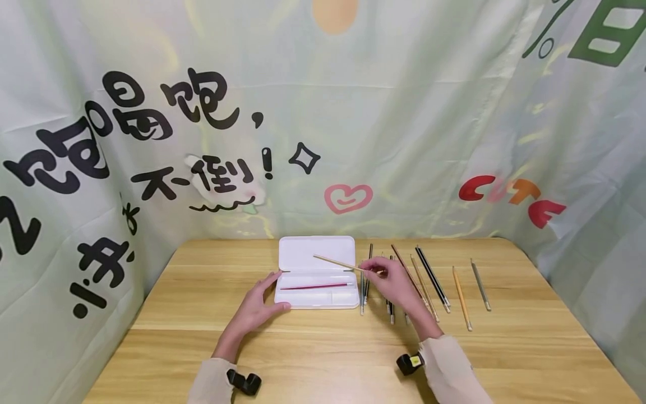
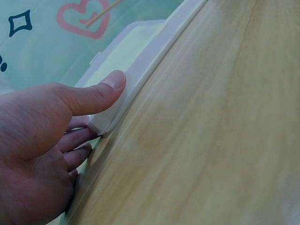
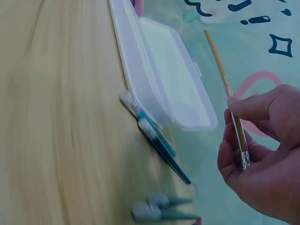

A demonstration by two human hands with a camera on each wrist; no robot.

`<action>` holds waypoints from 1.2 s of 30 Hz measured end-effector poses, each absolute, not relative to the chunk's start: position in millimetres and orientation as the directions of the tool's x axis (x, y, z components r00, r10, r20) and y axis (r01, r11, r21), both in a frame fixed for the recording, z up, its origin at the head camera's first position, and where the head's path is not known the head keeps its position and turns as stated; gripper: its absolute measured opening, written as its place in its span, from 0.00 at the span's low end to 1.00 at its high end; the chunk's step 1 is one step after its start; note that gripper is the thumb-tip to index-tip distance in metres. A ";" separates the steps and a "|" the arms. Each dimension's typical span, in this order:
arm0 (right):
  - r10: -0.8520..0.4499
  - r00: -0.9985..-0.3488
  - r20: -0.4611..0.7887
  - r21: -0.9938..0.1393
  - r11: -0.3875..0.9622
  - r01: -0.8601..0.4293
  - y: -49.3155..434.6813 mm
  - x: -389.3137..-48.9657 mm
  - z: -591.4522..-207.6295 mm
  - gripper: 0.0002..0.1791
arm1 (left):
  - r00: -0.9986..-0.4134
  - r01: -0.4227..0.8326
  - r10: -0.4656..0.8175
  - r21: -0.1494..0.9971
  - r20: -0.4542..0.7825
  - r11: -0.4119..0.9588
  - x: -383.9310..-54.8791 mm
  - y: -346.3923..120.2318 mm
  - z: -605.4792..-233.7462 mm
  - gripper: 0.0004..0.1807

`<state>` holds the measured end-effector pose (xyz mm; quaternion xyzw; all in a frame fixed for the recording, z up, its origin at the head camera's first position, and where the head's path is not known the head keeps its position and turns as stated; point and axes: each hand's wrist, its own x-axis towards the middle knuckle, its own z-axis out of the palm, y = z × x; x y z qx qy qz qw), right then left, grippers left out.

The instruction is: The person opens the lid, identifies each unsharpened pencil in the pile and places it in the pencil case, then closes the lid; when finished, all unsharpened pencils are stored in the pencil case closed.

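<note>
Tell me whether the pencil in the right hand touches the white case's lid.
Apart. The right wrist view shows backdrop cloth between the pencil and the lid, though they overlap in the head view.

Cloth backdrop (image 1: 429, 129): black lettering (image 1: 207, 98), left, includes "喝饱," and "不倒!"; multicoloured "CUTE" lettering (image 1: 522, 192), right; green character (image 1: 610, 32), right, cropped.

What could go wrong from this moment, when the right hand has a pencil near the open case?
The tan pencil might tip or slip, since a long end sticks out from the right hand. If lowered carelessly, it could land across the red pencil already in the case. The right hand might also knock the loose pencils lying close by the case.
</note>
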<state>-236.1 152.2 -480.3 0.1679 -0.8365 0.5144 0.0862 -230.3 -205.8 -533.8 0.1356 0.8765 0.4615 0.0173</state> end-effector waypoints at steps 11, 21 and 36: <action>-0.194 -0.930 0.313 -0.828 0.424 -0.367 103.8 -253.1 -494.0 0.07 | -0.969 0.199 0.235 0.816 0.080 0.543 -228.8 -205.4 -532.6 0.48; -0.214 -0.941 0.261 -0.783 0.524 -0.337 78.3 -261.5 -502.6 0.06 | -0.972 0.194 0.219 0.824 0.087 0.532 -229.2 -205.7 -535.8 0.48; -0.212 -0.945 0.249 -0.773 0.544 -0.326 74.7 -262.2 -501.1 0.05 | -0.976 0.181 0.205 0.825 0.081 0.535 -229.9 -207.1 -535.5 0.48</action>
